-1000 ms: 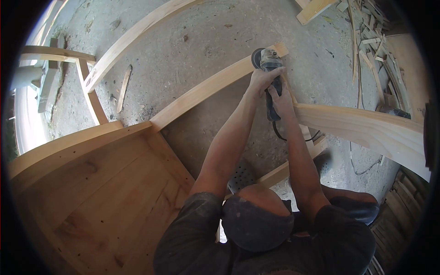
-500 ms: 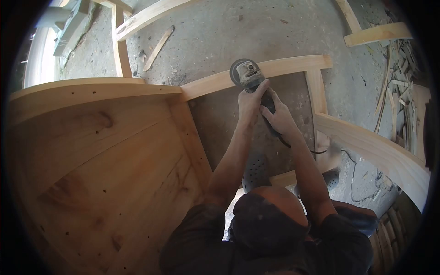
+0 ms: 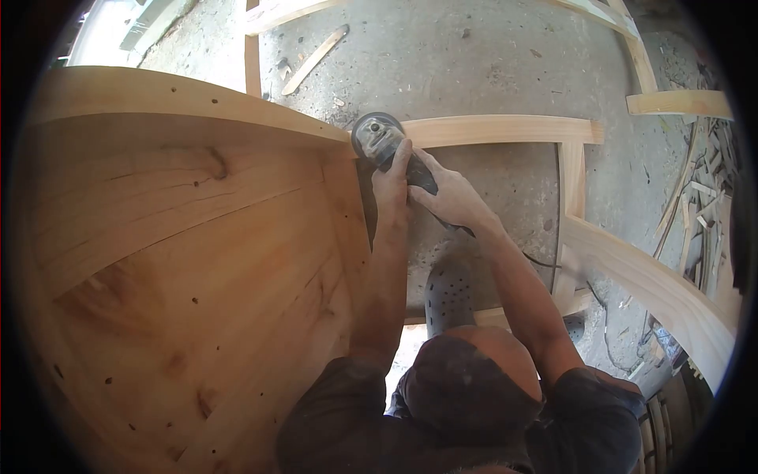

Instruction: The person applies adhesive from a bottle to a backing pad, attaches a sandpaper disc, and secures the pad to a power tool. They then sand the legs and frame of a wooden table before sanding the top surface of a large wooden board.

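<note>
An angle grinder (image 3: 381,141) is in both of my hands, its round disc lying over the left end of a pale wooden rail (image 3: 505,129), close to the corner of a large wooden panel (image 3: 197,261). My left hand (image 3: 391,180) is closed round the grinder near its head. Farther back, my right hand (image 3: 456,199) wraps the dark body of the tool. A black cord (image 3: 541,262) trails from the grinder's rear toward the right. The underside of the disc is hidden.
Crosspieces (image 3: 572,178) join the rail to another curved board (image 3: 651,265) at right. Wood scraps (image 3: 707,189) are heaped at the right edge. A loose offcut (image 3: 316,59) lies on the concrete floor (image 3: 442,63). A perforated shoe (image 3: 448,296) shows below my arms.
Both hands have moved the grinder left along the rail, from its middle part to the end beside the panel. The view has shifted as well.
</note>
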### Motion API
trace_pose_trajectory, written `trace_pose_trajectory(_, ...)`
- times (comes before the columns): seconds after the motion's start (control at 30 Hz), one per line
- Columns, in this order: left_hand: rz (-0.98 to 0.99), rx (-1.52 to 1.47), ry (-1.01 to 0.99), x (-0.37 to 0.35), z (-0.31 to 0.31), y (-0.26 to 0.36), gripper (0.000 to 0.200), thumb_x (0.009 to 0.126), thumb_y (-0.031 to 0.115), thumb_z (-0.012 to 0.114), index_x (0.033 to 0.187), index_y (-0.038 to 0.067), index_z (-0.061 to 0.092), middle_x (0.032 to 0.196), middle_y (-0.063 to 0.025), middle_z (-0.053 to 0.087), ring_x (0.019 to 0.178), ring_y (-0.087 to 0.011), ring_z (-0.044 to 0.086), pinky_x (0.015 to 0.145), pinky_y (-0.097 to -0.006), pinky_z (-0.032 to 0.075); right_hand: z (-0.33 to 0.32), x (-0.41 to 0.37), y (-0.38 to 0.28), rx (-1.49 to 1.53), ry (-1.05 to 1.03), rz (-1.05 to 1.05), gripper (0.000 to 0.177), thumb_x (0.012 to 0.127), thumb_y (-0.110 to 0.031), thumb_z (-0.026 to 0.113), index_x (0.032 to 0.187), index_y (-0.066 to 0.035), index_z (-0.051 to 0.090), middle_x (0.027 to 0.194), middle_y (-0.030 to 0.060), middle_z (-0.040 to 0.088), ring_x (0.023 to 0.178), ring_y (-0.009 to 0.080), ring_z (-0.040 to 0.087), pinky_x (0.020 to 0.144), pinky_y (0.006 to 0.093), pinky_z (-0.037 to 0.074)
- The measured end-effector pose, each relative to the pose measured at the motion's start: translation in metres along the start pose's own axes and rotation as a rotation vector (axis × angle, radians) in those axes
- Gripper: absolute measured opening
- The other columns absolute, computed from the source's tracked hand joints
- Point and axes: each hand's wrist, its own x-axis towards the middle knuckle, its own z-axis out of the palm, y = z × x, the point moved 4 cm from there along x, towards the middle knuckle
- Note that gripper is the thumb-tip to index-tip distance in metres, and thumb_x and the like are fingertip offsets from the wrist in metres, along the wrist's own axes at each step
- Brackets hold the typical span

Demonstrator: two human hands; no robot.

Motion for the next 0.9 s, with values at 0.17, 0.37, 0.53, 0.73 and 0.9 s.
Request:
trace_pose_trajectory(0.17, -0.005, -0.042, -0.046, 0.004, 0.010, -0.004, 0.057, 0.086, 0.035, 0.087, 0.121, -0.005, 0.069, 0.110, -0.0085, 0.072, 0.092, -0.0165, 0.069, 0.082, -0.0326, 0.055, -0.007, -0.004, 0.004, -0.015, 0.027, 0.000, 0.083, 0.094, -0.041, 0.067, 0.161, -0.009, 0.031, 0.123, 0.0304, 0.068, 0.116, 0.0449, 0.066, 0.100, 0.0502, 0.051)
trace_pose_trajectory(0.37, -0.039, -0.030, -0.151, -0.017, 0.060, -0.024, 0.049, 0.088, 0.032, 0.086, 0.118, -0.003, 0.070, 0.106, -0.0065, 0.072, 0.090, -0.0149, 0.068, 0.080, -0.0317, 0.054, -0.038, -0.036, 0.034, 0.089, 0.103, 0.088, 0.081, 0.093, -0.039, 0.068, 0.162, -0.014, 0.032, 0.124, 0.0280, 0.069, 0.119, 0.0439, 0.065, 0.102, 0.0492, 0.050)
trace_pose_trajectory(0.53, -0.094, 0.220, -0.260, -0.031, 0.119, -0.056, 0.047, 0.087, 0.036, 0.086, 0.114, -0.001, 0.074, 0.104, -0.0057, 0.073, 0.090, -0.0137, 0.067, 0.081, -0.0313, 0.052, -0.075, -0.071, 0.077, 0.182, 0.263, 0.138, 0.081, 0.094, -0.035, 0.068, 0.162, -0.015, 0.030, 0.123, 0.0277, 0.070, 0.118, 0.0443, 0.066, 0.101, 0.0472, 0.051)
trace_pose_trajectory(0.73, -0.110, 0.368, -0.409, -0.053, 0.189, -0.086, 0.051, 0.085, 0.041, 0.085, 0.111, -0.003, 0.075, 0.102, -0.0075, 0.074, 0.091, -0.0151, 0.068, 0.083, -0.0323, 0.053, -0.114, -0.109, 0.118, 0.245, 0.422, 0.220, 0.080, 0.095, -0.030, 0.069, 0.161, -0.006, 0.030, 0.136, 0.0306, 0.061, 0.128, 0.0423, 0.061, 0.107, 0.0456, 0.047)
trace_pose_trajectory(0.9, -0.143, 0.535, -0.574, -0.055, 0.247, -0.107, 0.055, 0.083, 0.044, 0.085, 0.111, -0.002, 0.076, 0.103, -0.0098, 0.075, 0.094, -0.0168, 0.069, 0.082, -0.0335, 0.054, -0.137, -0.126, 0.150, 0.277, 0.630, 0.286, 0.082, 0.095, -0.038, 0.068, 0.160, -0.003, 0.030, 0.136, 0.0317, 0.061, 0.127, 0.0434, 0.060, 0.105, 0.0471, 0.048)
